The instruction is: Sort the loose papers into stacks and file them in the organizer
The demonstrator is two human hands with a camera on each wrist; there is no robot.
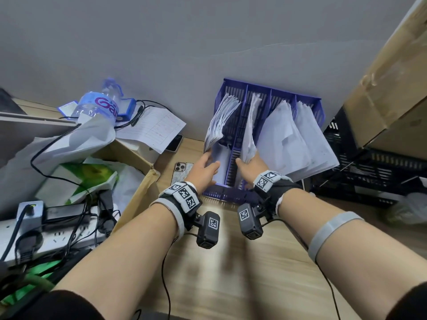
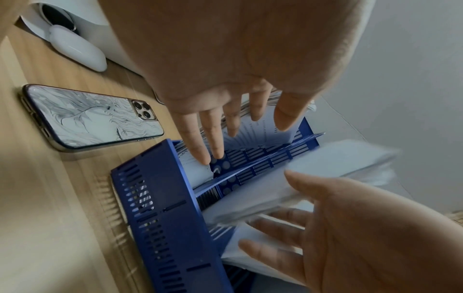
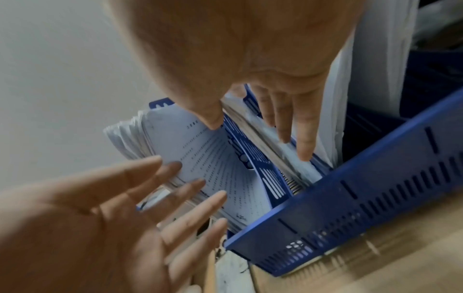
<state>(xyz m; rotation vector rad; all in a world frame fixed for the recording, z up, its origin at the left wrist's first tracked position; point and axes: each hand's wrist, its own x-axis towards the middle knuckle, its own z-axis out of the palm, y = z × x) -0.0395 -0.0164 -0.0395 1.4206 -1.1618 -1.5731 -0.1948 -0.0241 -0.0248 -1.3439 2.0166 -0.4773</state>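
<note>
Head view: blue organizer (image 1: 268,105) stands at the far edge of the worktop (image 1: 231,262), against the wall, four compartments side by side. Leftmost compartment holds a thick stack of printed papers (image 1: 219,121), leaning left. Second compartment holds a thinner stack (image 1: 250,130). The two right compartments hold large white sheets (image 1: 298,137) that spill out toward the near edge. Left hand (image 1: 204,168) reaches into the leftmost compartment, fingers straight, touching the foot of the thick stack. Right hand (image 1: 249,166) is at the second compartment, fingers against the thinner stack; grip unclear from here. A phone (image 1: 181,173) lies face down just left of the organizer. Cardboard box (image 1: 129,158), water bottle (image 1: 97,107) and power strip (image 1: 57,236) crowd the left side of the worktop.

Left wrist view: left hand (image 2: 225,69) fingers (image 2: 200,138) extended and spread, tips on the printed papers (image 2: 265,128) inside the organizer (image 2: 160,218). Nothing gripped. Right hand (image 2: 363,228) shows open, thumb on the thinner stack (image 2: 313,178), which is blurred.

Right wrist view: right hand (image 3: 250,49) fingers (image 3: 303,128) straight, lying along the thinner stack (image 3: 273,142), thumb over the divider. Left hand (image 3: 87,228) open, fingertips on the printed papers (image 3: 213,158).
</note>
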